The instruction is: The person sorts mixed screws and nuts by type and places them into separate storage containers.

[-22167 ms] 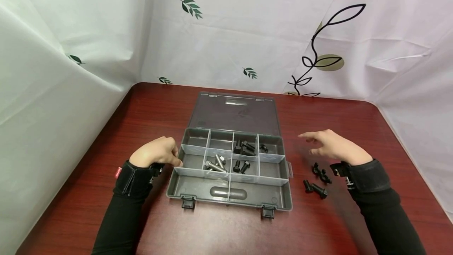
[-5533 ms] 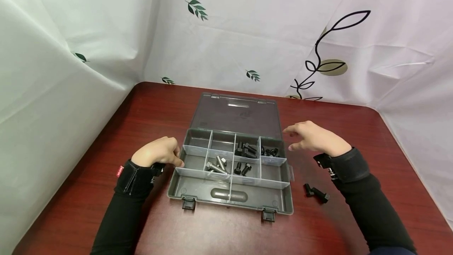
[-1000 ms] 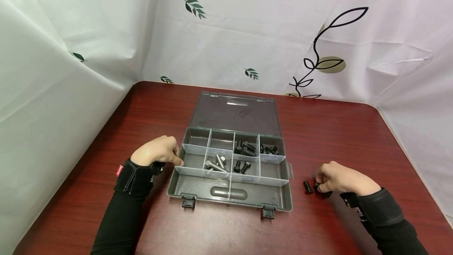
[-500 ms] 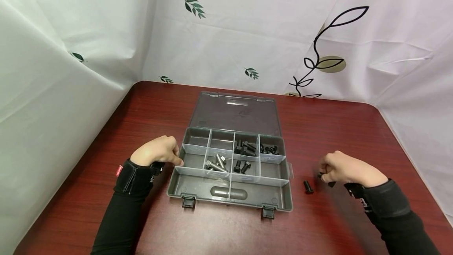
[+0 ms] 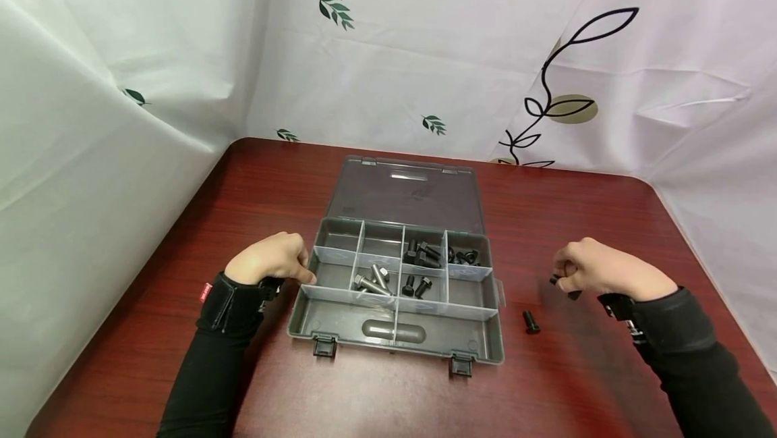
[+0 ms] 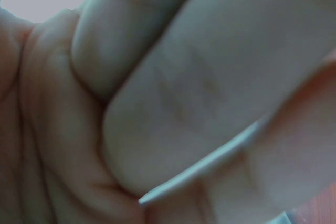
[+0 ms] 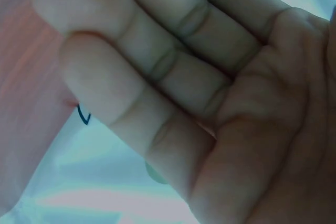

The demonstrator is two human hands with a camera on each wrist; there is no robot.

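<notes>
In the head view my right hand [image 5: 601, 268] pinches a black bolt [image 5: 574, 294] above the table, right of the organizer box [image 5: 340, 342]. Its curled fingers cover part of that bolt. One more black bolt [image 5: 531, 322] lies on the table between hand and box. My left hand [image 5: 267, 259] grips the box's left wall, thumb at the rim of the middle-left compartment. Silver bolts [image 5: 373, 281], black bolts [image 5: 421, 254] and small black pieces [image 5: 463, 257], too small to tell, lie in separate compartments. Both wrist views show mostly fingers and palm.
Behind the box its smoky lid [image 5: 407, 195] lies folded back flat. Two black latches [image 5: 324, 346] stick out at the front edge. The reddish wooden table [image 5: 267, 175] is bounded by white patterned cloth [image 5: 376, 73] at the back and sides.
My right hand has lifted one black bolt off the table and moved up and slightly right. The small black pieces earlier on the table are now gone from there. My left hand stays put.
</notes>
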